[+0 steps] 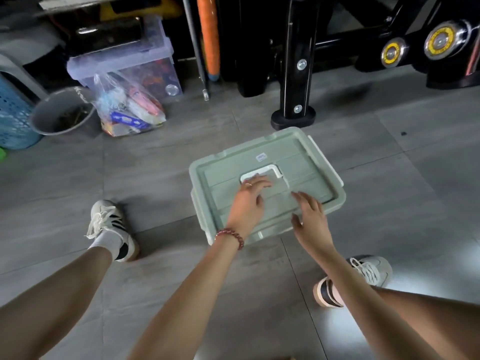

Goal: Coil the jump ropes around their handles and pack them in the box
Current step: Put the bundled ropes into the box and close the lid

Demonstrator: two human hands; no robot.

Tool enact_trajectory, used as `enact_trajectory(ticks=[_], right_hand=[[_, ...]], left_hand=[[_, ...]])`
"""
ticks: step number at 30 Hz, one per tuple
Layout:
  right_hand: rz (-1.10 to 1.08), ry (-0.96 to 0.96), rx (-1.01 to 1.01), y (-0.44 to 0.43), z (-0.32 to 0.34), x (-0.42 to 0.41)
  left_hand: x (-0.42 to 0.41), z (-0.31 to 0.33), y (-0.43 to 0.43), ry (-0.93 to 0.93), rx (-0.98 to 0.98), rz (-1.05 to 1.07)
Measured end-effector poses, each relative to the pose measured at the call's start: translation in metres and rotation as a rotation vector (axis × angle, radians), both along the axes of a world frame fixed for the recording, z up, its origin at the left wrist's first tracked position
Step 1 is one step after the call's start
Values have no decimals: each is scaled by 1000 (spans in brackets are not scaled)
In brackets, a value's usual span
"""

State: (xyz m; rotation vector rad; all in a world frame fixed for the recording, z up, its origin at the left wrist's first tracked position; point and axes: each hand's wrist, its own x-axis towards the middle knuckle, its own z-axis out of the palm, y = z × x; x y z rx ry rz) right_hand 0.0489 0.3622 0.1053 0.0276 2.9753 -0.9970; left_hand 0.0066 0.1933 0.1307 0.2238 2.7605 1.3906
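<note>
Green box (270, 233), lid (306, 167) closed, hides contents; left hand (248, 201), right hand (310, 224) over it.

a pale green box (298, 162) with a white handle (274, 168) is seen on grey floor tiles (155, 165), and white shoes (109, 219) are marked with black stripes.

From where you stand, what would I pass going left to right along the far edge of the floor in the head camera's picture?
Blue perforated basket → grey bucket → clear plastic bag of packets → orange-wrapped pole → black rack post → smaller yellow-capped weight end → larger yellow-capped weight end.
</note>
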Motion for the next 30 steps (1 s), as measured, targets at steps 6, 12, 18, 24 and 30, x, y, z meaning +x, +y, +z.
enact_trajectory(ticks=[6, 12, 18, 24, 30], right_hand=[[344, -212, 111, -60, -9, 7], [399, -244, 241, -74, -18, 9], [415, -314, 104, -60, -13, 2], [537, -279, 219, -61, -17, 3], [301, -291, 390, -26, -6, 0]], left_hand=[[72, -64, -102, -323, -128, 491], [95, -84, -84, -739, 532, 459], [71, -69, -57, -616, 860, 621], [74, -60, -55, -327, 312, 405], [73, -51, -52, -266, 251, 459]])
